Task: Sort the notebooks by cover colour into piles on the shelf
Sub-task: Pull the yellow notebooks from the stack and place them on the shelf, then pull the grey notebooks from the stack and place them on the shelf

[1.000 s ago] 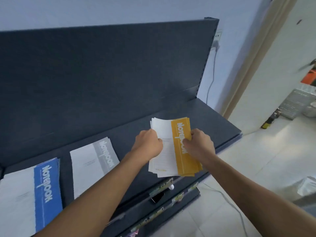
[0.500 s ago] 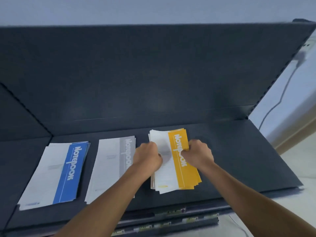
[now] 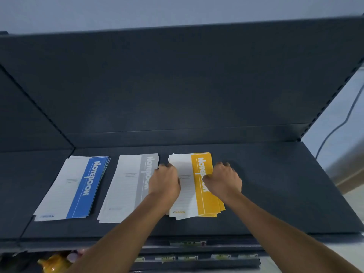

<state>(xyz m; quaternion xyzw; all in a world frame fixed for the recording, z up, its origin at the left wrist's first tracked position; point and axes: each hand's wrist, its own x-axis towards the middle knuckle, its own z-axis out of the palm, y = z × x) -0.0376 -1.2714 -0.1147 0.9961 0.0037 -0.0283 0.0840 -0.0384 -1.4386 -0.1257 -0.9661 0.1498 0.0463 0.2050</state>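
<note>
On the dark shelf (image 3: 275, 194), three piles of notebooks are laid side by side, none touching another: a blue pile (image 3: 78, 186) at the left, a grey pile (image 3: 128, 186) in the middle and a yellow pile (image 3: 205, 203) at the right. One cover colour is shown on top of each pile. The covers beneath are exposed only at the fanned edges of the blue and yellow piles, where they appear to match. No loose notebook is seen elsewhere on the shelf, so the sorting is judged to be essentially complete. The step in hand is judged to be the squaring of the yellow pile, whose near edges are splayed and uneven. This pile is gripped from both sides. The left hand (image 3: 165, 182) is set at its left edge, in the gap beside the grey pile, with the fingers curled down onto that edge. The right hand (image 3: 224, 180) is set at its right edge, with the thumb laid on the yellow band and the fingers curled round the side. What is left, as far as can be seen, is the alignment of this pile and perhaps of the slightly fanned blue pile. Below the shelf, lower shelves are partly visible, and a yellow object (image 3: 53, 263) is kept there, too cropped to be identified.
</note>
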